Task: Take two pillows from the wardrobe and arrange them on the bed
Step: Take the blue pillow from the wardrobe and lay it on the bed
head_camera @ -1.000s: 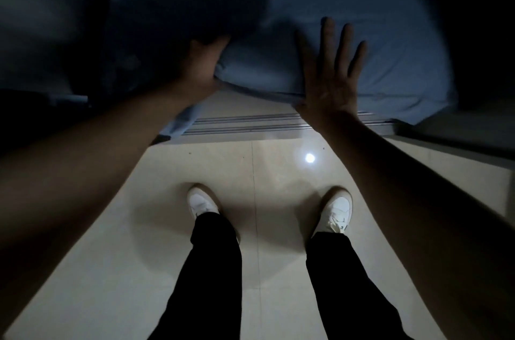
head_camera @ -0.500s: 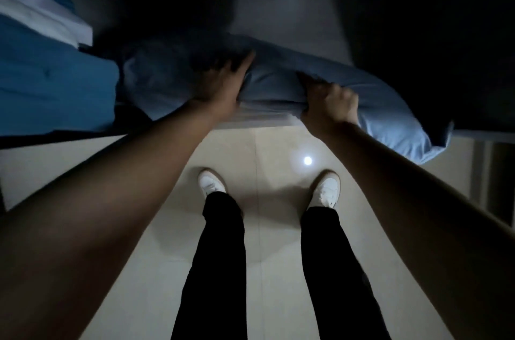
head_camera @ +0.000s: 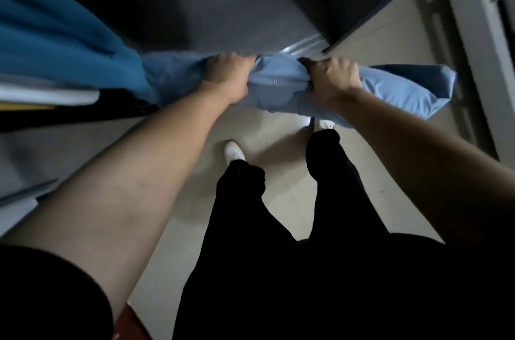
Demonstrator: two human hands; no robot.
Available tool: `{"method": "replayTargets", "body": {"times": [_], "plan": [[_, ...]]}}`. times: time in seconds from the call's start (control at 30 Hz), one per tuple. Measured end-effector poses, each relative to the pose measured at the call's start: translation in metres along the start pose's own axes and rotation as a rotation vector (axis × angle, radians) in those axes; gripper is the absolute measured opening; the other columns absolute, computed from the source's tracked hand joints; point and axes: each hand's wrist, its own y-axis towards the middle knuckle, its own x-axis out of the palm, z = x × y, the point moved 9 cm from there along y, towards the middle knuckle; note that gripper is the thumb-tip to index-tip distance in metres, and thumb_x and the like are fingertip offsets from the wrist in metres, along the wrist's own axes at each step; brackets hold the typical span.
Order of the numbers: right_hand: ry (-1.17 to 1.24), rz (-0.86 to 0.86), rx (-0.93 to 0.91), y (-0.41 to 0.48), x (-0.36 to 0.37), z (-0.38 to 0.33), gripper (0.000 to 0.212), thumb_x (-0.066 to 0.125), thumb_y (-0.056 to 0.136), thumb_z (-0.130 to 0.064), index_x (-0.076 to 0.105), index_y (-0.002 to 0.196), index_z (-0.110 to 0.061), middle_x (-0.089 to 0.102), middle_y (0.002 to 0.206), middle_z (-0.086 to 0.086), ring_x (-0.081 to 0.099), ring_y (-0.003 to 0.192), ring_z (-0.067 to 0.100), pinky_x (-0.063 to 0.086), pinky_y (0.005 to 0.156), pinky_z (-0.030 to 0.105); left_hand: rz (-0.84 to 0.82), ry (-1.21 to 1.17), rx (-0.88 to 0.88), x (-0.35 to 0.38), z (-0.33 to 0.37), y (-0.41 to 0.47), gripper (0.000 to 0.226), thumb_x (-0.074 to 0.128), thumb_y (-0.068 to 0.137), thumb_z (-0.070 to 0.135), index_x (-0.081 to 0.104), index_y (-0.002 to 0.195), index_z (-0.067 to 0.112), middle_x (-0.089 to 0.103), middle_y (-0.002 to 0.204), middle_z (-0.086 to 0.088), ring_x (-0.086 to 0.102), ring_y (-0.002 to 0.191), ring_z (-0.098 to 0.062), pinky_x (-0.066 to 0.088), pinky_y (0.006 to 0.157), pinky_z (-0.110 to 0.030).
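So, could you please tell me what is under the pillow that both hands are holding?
Beneath the pillow, gripped by the left hand and right hand, are the pale floor and a white shoe, partly covered. The rest of that shoe is hidden.

— How many pillows have I got?
— One light blue pillow [head_camera: 278, 89], with my two hands on it: left hand [head_camera: 227, 75] and right hand [head_camera: 333, 79].
— Shoes?
— Two white shoes: one [head_camera: 234, 152] in full sight, the other [head_camera: 324, 124] half under the pillow.
— Bedding at the left edge?
— One teal fabric [head_camera: 61, 41], bunched.
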Motion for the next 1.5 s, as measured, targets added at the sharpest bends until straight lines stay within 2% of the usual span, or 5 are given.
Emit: {"method": "replayTargets", "body": {"times": [0.37,0.6,0.87,1.3,1.5], "plan": [[-0.03,0.199,0.302,-0.219,-0.125,0.088,0.063,0.064,0.079,-0.03,0.048,0.14,-0.036,0.07,0.118,0.01,0.068,0.103,0.034,0.047,0.073,0.036,0.194,0.16,0.382,-0.146,0.157,-0.105,0.048,0.063,0.08,0.023,0.052,0.126,0.027,0.069,0.108,-0.015,0.065,0.101,-0.039,0.049,0.08,-0.039],[-0.054,0.307,0.473,-0.347,-0.171,0.22,0.056,0.051,0.093,-0.026,0.041,0.146,-0.041,0.07,0.117,0.008,0.068,0.102,0.033,0.036,0.065,0.034,0.343,0.221,0.587,-0.23,0.325,-0.15,0.032,0.062,0.077,0.027,0.054,0.107,0.024,0.071,0.099,-0.011,0.067,0.094,-0.036,0.039,0.066,-0.034],[-0.021,0.439,0.614,-0.464,-0.18,0.38,0.056,0.046,0.093,-0.025,0.04,0.144,-0.047,0.07,0.121,0.0,0.068,0.106,0.028,0.049,0.075,0.036,0.491,0.274,0.691,-0.278,0.522,-0.183,0.032,0.061,0.075,0.022,0.051,0.105,0.024,0.071,0.092,-0.007,0.068,0.086,-0.034,0.037,0.062,-0.034],[-0.086,0.647,0.609,-0.488,-0.243,0.497,0.052,0.044,0.1,-0.021,0.037,0.148,-0.042,0.065,0.128,-0.004,0.066,0.109,0.025,0.049,0.075,0.036,0.786,0.395,0.748,-0.365,0.631,-0.175,0.036,0.061,0.075,0.02,0.055,0.11,0.022,0.071,0.08,-0.006,0.067,0.07,-0.035,0.03,0.051,-0.031],[-0.095,0.646,0.61,-0.445,-0.269,0.544,0.056,0.046,0.097,-0.022,0.035,0.149,-0.04,0.064,0.127,-0.003,0.066,0.108,0.026,0.05,0.077,0.037,0.858,0.375,0.772,-0.403,0.653,-0.12,0.029,0.071,0.064,0.015,0.061,0.09,0.019,0.066,0.06,-0.004,0.061,0.048,-0.033,0.022,0.045,-0.025]]}}
